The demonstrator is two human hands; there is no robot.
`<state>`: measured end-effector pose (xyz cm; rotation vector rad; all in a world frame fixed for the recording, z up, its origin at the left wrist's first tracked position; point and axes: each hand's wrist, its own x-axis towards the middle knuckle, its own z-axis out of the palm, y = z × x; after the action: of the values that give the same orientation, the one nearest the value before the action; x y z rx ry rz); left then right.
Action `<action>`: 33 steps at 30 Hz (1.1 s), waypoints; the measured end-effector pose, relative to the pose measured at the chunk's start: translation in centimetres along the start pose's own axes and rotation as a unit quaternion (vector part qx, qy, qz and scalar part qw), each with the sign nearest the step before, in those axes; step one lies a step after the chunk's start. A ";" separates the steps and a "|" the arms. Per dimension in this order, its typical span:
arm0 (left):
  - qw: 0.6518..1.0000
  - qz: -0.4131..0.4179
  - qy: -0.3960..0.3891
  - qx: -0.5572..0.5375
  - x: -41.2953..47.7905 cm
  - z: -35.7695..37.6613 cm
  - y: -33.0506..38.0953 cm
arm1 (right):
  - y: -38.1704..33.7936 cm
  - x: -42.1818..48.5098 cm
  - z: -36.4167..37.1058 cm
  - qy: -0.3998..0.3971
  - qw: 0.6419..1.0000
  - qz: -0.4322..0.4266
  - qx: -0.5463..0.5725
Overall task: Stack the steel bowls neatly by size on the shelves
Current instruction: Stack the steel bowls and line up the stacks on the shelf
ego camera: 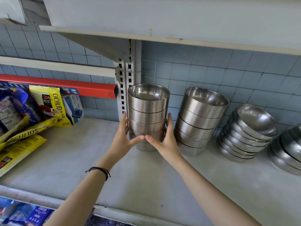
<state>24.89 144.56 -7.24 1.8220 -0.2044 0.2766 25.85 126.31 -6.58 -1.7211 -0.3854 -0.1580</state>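
A tall stack of several straight-sided steel bowls [147, 111] stands on the white shelf [133, 176] beside the slotted upright. My left hand [126, 137] grips its left side and my right hand [164, 141] grips its right side, thumbs meeting in front of the lower bowls. The stack's base is partly hidden behind my thumbs. To its right stands a second, wider stack of similar bowls [200, 121]. Further right, a leaning stack of shallow round bowls [249, 132] rests against the tiled wall.
More round bowls [290, 147] sit at the right edge. Yellow and blue fish-food bags [32, 111] and a small box [73, 106] fill the shelf's left part. An upper shelf [179, 33] overhangs. Packets [24, 212] lie on the shelf below.
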 end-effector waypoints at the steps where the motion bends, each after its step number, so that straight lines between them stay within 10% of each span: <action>1: 1.000 0.002 0.003 0.012 -0.1 0.0 -0.3 | 0.2 -0.2 0.1 0.002 1.000 0.001 -0.003; 15: 1.000 -0.031 0.002 -0.002 0.6 0.6 -1.1 | 0.9 0.4 0.0 -0.001 0.999 0.023 -0.037; 22: 0.984 -0.030 -0.071 0.158 0.6 -0.9 -1.3 | 0.1 0.1 -1.4 -0.055 0.990 0.031 -0.130; 29: 0.831 -0.090 -0.110 0.538 -3.1 -1.7 2.9 | -2.8 -1.5 -2.9 -0.147 0.943 0.111 -0.278; 33: 0.770 -0.020 -0.123 0.625 -5.4 -0.4 4.7 | -4.3 -4.3 -5.1 -0.239 0.852 0.154 -0.439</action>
<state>18.34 143.67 -4.41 3.2100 -0.1656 0.1241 20.93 121.24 -3.04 -2.7187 -0.4196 0.4076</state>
